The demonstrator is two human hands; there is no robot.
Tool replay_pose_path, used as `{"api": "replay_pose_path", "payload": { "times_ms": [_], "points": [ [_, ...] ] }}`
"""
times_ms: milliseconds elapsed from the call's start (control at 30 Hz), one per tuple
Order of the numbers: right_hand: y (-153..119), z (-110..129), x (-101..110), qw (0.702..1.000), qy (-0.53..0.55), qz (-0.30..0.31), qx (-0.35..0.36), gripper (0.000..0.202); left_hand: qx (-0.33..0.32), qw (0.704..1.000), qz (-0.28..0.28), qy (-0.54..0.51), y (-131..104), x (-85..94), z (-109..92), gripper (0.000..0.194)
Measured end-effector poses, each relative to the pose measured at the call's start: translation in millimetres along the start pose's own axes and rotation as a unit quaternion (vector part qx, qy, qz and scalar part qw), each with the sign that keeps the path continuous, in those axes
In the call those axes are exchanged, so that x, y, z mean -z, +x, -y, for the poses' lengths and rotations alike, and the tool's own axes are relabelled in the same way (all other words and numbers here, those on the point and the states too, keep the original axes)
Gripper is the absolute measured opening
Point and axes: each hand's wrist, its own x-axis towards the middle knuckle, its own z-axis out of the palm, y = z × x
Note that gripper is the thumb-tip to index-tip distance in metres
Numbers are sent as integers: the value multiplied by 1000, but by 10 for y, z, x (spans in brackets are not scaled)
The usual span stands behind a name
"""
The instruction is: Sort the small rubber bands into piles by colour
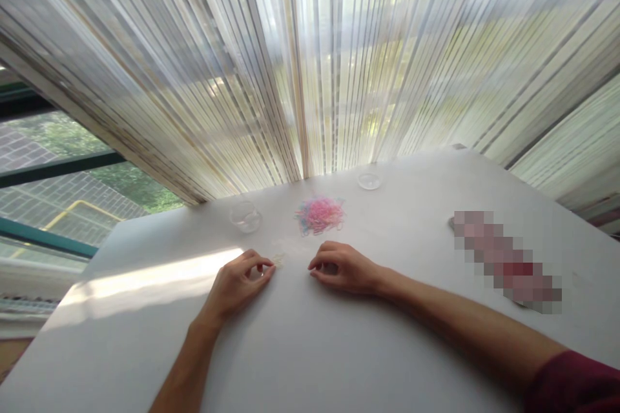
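My left hand (pixel 241 284) rests at the middle of the white table, thumb and forefinger brought together in a pinch. Its fingertips touch the edge of a small pale cluster of thin loops (pixel 278 261); whether they hold one is too small to tell. Opposite it, my right hand (pixel 345 268) lies with thumb and fingertips pinched just right of that cluster. Anything between those tips cannot be made out. Beyond both hands lies a loose pile of small thin loops (pixel 321 214), mostly pink with some blue, yellow and orange, perhaps little elastic bands.
A clear round container (pixel 245 217) stands back left of the pile. Back right is a shallow clear dish or lid (pixel 369 181). A long pixelated object (pixel 506 262) lies on the right of the table (pixel 310 361). String curtains (pixel 310 64) hang along the far edge.
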Motion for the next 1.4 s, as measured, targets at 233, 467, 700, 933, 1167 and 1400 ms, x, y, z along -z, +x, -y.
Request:
{"api": "replay_pose_path", "payload": {
  "times_ms": [233, 467, 700, 933, 1167, 1400],
  "points": [
    [0, -6, 0, 1000, -2, 6, -2, 12, 12, 1000, 8, 4, 11, 11, -11, 24],
    [0, 9, 13, 1000, 2, 13, -9, 13, 10, 1000, 3, -6, -8, 1, 28, 23],
    [8, 1, 2, 1000, -5, 8, -5, 12, -6, 1000, -14, 4, -12, -41, 41, 29],
    [7, -1, -9, 1000, -9, 4, -4, 12, 1, 1000, -1, -31, 0, -89, 80, 27],
    [7, -8, -5, 1000, 0, 5, -7, 12, -2, 998, -11, -59, 10, -119, 108, 24],
    [15, -27, -22, 999, -3, -31, -26, 11, -16, 998, -23, -63, -4, -114, 114, 24]
  ]
}}
